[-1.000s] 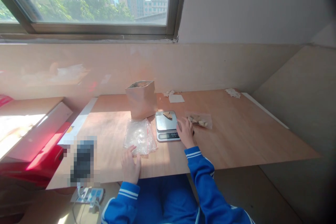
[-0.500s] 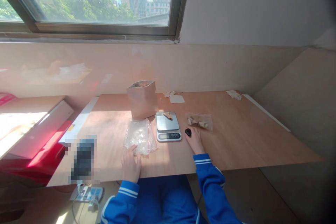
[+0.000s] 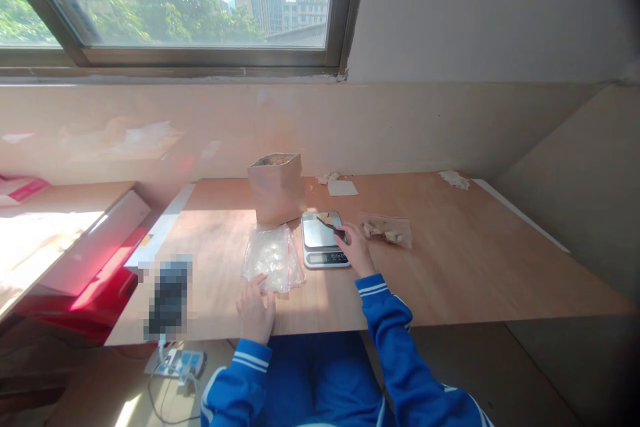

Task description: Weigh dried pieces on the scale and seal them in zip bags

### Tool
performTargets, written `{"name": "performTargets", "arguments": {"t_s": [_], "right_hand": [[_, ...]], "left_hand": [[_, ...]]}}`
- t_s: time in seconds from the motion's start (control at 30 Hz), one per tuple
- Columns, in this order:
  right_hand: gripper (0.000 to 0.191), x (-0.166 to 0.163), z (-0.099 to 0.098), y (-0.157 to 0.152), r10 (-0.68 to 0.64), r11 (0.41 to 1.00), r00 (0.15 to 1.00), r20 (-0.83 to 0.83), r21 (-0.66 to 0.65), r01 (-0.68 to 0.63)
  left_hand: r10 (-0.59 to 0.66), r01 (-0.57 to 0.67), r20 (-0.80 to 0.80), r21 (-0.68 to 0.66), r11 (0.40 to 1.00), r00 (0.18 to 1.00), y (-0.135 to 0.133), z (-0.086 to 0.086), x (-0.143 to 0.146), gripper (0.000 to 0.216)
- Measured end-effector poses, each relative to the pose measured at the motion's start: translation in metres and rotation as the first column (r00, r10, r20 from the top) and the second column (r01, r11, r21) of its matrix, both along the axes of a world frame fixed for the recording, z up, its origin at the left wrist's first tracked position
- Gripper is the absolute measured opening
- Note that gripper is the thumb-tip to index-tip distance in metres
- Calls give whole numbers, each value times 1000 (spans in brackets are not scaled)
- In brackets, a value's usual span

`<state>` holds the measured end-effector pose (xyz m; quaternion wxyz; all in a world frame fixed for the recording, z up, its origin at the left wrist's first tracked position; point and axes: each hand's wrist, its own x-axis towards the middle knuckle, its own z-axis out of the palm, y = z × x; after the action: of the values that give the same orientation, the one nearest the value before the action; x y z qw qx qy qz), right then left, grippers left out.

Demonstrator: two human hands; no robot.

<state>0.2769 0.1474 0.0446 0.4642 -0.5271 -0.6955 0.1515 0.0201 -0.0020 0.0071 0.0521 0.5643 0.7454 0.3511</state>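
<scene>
My right hand is closed on a small black tool whose tip reaches over the pan of a silver digital scale, where a brownish piece lies. My left hand rests open at the table's near edge, its fingertips touching a pile of clear zip bags. An open brown paper bag stands upright behind the scale. A clear bag holding pale chunks lies just right of my right hand.
The wooden table carries a white card and crumpled scraps near the back wall. A blurred dark device sits at the left front. A red box and a power strip lie at the lower left.
My right hand drew back from the scale to a black object beside it, then returned to the scale holding that black tool. The left hand stayed on the zip bags.
</scene>
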Motion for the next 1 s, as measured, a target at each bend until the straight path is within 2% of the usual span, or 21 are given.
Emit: {"name": "performTargets", "arguments": {"t_s": [0.1,0.2,0.27,0.37,0.47,0.57,0.67,0.73,0.83,0.9,1.0], "right_hand": [[29,11,-22,-20,-103,993,992,-74,48,106],[31,32,-48,-49,-228,972,965,-132,31,233],[31,45,-61,-66,-271,962,951,-147,-29,270],[29,55,-69,-81,-298,954,939,-170,-91,286],[29,55,-66,-83,-315,948,932,-182,-114,298],[29,53,-62,-81,-322,945,929,-183,-123,303],[28,52,-60,-81,-324,944,930,-173,-117,308],[27,52,-59,-81,-319,946,935,-157,-110,305],[27,52,-58,-82,-310,950,941,-137,-94,299],[27,53,-55,-83,-308,951,942,-133,-80,299],[26,47,-46,-86,-274,962,953,-127,-29,273]], "left_hand": [[-3,3,76,12,1000,997,-3,3,-1,34],[-38,1,268,137,991,963,-4,10,-5,31],[-39,-42,327,238,970,944,1,22,-7,29],[10,-114,253,401,909,968,22,57,-2,26],[46,-158,219,526,836,975,58,105,12,29],[159,-256,233,482,838,959,104,152,27,37],[191,-236,146,421,876,971,151,182,33,39],[201,-215,77,356,910,977,178,191,31,34],[170,-173,33,249,953,985,204,192,24,28],[151,-157,42,254,955,988,206,190,20,25],[145,-160,69,318,934,987,188,187,18,26]]}}
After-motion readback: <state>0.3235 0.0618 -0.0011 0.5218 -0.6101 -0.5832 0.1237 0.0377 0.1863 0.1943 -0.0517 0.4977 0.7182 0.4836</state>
